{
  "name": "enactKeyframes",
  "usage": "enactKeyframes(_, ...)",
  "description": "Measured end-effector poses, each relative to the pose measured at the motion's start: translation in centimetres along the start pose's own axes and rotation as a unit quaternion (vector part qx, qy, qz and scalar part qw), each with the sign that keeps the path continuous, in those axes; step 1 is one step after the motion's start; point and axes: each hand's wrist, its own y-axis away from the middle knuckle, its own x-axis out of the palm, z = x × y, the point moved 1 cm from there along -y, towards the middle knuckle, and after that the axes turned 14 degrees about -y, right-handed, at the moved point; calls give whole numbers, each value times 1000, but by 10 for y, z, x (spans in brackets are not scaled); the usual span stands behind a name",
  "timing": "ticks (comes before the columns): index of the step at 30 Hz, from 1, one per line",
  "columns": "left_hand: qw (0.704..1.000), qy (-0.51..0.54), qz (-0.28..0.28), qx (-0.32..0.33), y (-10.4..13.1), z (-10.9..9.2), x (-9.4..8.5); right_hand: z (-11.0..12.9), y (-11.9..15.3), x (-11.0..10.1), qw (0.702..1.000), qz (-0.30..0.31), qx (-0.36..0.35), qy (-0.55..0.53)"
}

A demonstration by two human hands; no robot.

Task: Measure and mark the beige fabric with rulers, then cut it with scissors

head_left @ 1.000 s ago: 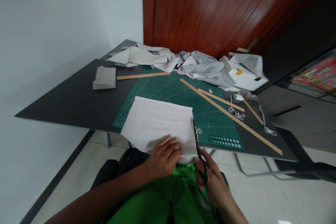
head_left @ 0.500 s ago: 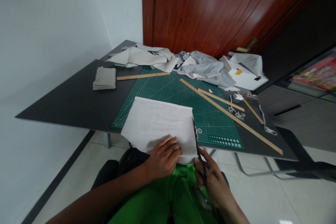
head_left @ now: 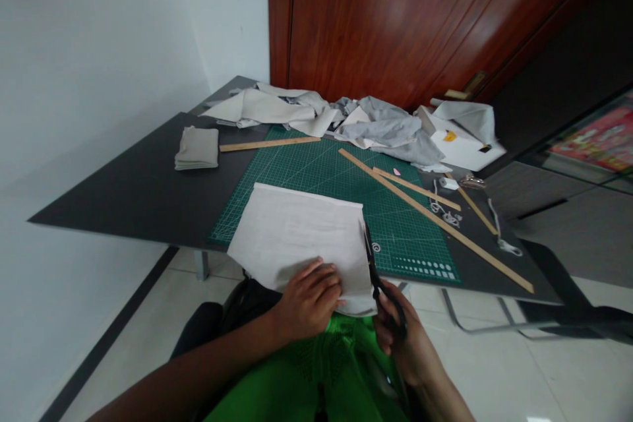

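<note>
A pale piece of fabric (head_left: 301, 231) lies over the front edge of the green cutting mat (head_left: 316, 168), its lower end hanging toward my lap. My left hand (head_left: 314, 293) is closed on the fabric near its bottom edge, fingers curled together on top. Black scissors (head_left: 372, 264) are in my right hand (head_left: 398, 326), fingers wrapped at the handles. The blades lie along the fabric's right edge, pointing away from me. How far apart the blades are is hard to tell.
Wooden strips (head_left: 435, 217) lie across the mat and the dark table (head_left: 148, 191). Folded cloth (head_left: 196, 148) sits at the left. Crumpled fabric (head_left: 386, 128) and a white box (head_left: 465, 145) line the back. White cord (head_left: 504, 244) is at the right.
My right hand and the scissors have shifted slightly to the right, and the handles have swung outward. My left hand and the fabric are nearly unmoved.
</note>
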Motion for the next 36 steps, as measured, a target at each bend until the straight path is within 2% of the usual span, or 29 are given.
enactKeyframes(7, 1000, 16, 2, -1, -2, 1, -2, 9, -11, 15, 998, 10, -14, 59)
enactKeyframes(13, 1000, 24, 15, -3, -2, 2, -3, 12, -14, 13, 996, -1, -24, 88)
enactKeyframes(22, 1000, 17, -3, -2, -4, 2, -4, 7, -14, 14, 994, 4, -36, 100)
enactKeyframes(36, 1000, 18, 18, -4, 2, 2, 1, 4, -15, 12, 993, 15, -48, 107)
